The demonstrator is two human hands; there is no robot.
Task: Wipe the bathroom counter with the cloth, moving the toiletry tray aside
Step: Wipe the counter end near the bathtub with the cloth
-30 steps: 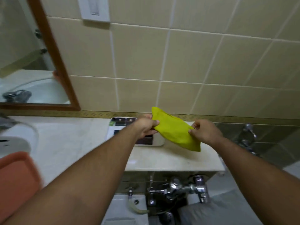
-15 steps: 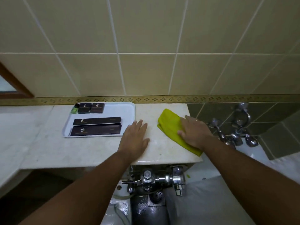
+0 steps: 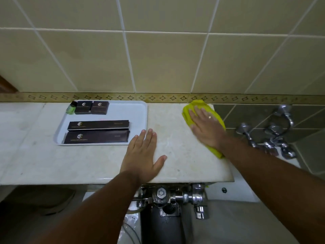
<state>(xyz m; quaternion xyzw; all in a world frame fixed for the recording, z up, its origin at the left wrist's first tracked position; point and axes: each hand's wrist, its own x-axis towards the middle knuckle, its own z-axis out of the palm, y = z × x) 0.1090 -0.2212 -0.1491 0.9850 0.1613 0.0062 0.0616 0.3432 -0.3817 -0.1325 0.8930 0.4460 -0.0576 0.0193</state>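
Observation:
A yellow cloth (image 3: pixel 189 111) lies on the pale marble counter (image 3: pixel 175 138) at its right end, near the back wall. My right hand (image 3: pixel 205 128) lies flat on top of the cloth with its fingers spread, pressing it onto the stone. My left hand (image 3: pixel 142 155) rests palm down on the bare counter, holding nothing, just right of the toiletry tray. The white toiletry tray (image 3: pixel 139 117) sits left of centre and carries two long dark boxes (image 3: pixel 98 131), two small dark boxes (image 3: pixel 91 107) and a small green bottle (image 3: pixel 71 108).
A tiled wall with a patterned border (image 3: pixel 158 98) runs behind the counter. Chrome taps (image 3: pixel 274 136) stand beyond the counter's right end. Chrome valves and pipes (image 3: pixel 175 196) sit below the front edge, above a dark pipe (image 3: pixel 161 226).
The cloth went from held up in both hands to flat on the counter. My right hand has pushed it toward the back wall; my left hand lies flat beside the tray.

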